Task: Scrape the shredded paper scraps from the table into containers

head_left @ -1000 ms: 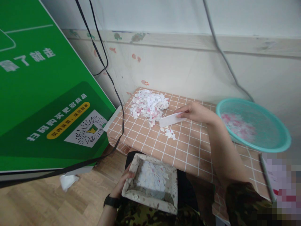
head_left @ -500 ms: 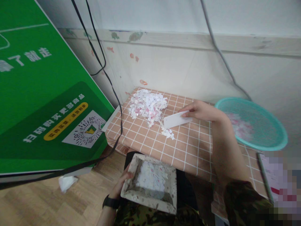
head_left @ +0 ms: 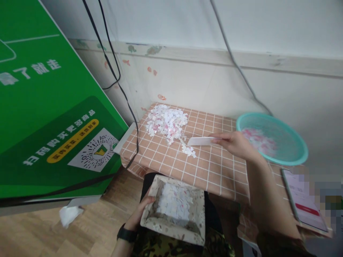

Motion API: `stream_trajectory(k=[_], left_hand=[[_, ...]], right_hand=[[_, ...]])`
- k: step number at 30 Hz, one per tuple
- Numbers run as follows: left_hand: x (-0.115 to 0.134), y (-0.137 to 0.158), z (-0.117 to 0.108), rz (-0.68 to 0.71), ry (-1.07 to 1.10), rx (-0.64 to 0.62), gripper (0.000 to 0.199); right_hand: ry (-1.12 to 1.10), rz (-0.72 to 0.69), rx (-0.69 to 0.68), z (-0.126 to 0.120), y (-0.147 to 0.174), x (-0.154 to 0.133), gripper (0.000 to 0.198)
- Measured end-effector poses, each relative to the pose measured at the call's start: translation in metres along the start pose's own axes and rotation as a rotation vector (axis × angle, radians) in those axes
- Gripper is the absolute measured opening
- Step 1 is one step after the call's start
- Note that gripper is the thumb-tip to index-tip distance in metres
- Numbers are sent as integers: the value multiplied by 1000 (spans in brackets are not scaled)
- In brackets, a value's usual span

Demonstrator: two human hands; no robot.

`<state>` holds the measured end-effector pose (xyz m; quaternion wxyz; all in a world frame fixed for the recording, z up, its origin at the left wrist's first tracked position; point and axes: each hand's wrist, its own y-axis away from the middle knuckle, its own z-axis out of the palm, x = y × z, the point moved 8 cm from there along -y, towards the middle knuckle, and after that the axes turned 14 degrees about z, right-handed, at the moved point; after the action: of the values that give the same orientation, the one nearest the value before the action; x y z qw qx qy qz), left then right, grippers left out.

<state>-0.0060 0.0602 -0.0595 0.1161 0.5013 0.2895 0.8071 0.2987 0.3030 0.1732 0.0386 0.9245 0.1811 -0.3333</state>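
Note:
My left hand (head_left: pixel 144 207) grips the left rim of a square, pale patterned box (head_left: pixel 199 214) at my lap, below the table's front edge. Small white paper scraps (head_left: pixel 174 202) lie inside it. In my right hand (head_left: pixel 232 142) is a thin white card (head_left: pixel 202 141), held between thumb and fingers over the table. The card's left end is beside a small cluster of paper scraps (head_left: pixel 189 150). Behind that, a larger pile of white and pink paper scraps (head_left: pixel 167 121) sits on the table's far left part.
A brown checked cloth covers the table (head_left: pixel 211 167). At its right stand a turquoise mesh basket (head_left: pixel 292 142) with pinkish scraps and a tablet (head_left: pixel 301 200). A green panel (head_left: pixel 66 89) rises at left, with a black cable (head_left: pixel 128 103) hanging before it. A white bag (head_left: pixel 69 215) lies on the floor.
My right hand has lowered a little and turned the card, so it now shows a narrower face. The view has shifted slightly, bringing more of the tablet into sight. The left hand keeps its hold.

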Motion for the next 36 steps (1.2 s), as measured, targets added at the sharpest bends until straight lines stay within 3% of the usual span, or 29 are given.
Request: stream_trajectory(k=[3, 6, 12, 16, 19, 24, 30, 33, 36], left_hand=[[-10, 0, 3, -31, 3, -64, 38], [-18, 1, 0, -29, 1, -85, 40], [-16, 7, 6, 116, -9, -224, 50], [-13, 12, 18, 187, -4, -402, 72], [-16, 17, 24, 208, -23, -479, 76], [-20, 30, 28, 306, -61, -404, 70], [-12, 58, 38, 270, -209, -543, 70], [-3, 63, 44, 284, -265, -606, 68], [-6, 53, 46, 298, -176, -504, 58]], right_hand=[[-34, 53, 148, 16, 36, 13, 26], [-50, 62, 199, 33, 65, 17, 25], [-117, 111, 398, 33, 97, 24, 25], [-125, 165, 404, 47, 103, 32, 30], [-164, 177, 429, 60, 106, 37, 30], [-184, 102, 476, 75, 109, 38, 26], [-200, 169, 607, 68, 119, 39, 30], [-172, 115, 537, 71, 118, 27, 28], [-163, 73, 454, 76, 117, 18, 27]])
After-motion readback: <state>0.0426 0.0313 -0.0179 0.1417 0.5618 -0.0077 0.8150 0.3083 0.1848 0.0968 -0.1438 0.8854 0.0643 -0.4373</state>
